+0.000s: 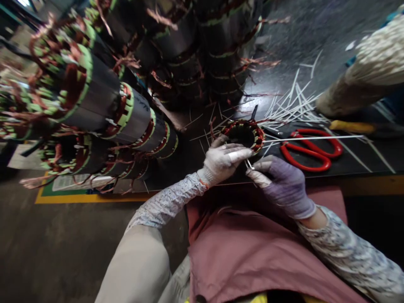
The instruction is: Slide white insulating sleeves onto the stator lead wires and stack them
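A motor stator (259, 134) with red-brown copper windings stands in front of me, its round bore facing up. My left hand (222, 159), in a white glove, grips the stator's near rim, fingers pressed together across it. My right hand (280, 181), in a purple glove with pale fingertips, pinches a thin white cord (249, 164) close to the left fingertips. The cord runs up to the near side of the windings. Just right of the stator lie red-handled scissors (325, 164), with a white strand across them.
Stacked stators (101, 97) with loose copper leads fill the left and back of the dark table (341, 179). A pile of cut white cords (293, 107) lies behind the scissors. At right are a thick bundle of white cords (378, 59) and a yellow-handled tool (352, 126).
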`<state>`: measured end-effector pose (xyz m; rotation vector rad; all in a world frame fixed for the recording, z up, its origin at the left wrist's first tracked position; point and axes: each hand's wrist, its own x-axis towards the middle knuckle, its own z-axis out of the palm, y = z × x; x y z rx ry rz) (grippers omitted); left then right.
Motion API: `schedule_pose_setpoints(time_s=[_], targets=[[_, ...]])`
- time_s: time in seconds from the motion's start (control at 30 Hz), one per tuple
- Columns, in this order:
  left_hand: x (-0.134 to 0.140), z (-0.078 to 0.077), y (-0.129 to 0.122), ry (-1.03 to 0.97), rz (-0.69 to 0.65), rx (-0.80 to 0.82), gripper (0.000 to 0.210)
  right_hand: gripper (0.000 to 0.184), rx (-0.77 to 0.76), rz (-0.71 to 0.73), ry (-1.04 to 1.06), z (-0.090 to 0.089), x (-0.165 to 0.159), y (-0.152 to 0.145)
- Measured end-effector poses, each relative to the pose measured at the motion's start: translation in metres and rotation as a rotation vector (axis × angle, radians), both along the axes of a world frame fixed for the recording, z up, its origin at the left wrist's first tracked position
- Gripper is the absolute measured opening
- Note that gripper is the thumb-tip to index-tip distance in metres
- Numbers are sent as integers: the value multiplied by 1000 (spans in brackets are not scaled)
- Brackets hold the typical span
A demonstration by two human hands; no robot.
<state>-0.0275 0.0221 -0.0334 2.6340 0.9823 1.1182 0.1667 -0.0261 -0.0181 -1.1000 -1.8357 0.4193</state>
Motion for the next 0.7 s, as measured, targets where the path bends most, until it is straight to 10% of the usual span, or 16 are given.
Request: schedule_pose_setpoints(time_s=[0.43,0.7], targets=[[-4,5,3,153,1,-86,24,30,258,-156,-430,4,-5,19],[-7,24,10,178,-21,-198,31,22,331,153,-287,46,25,-22]])
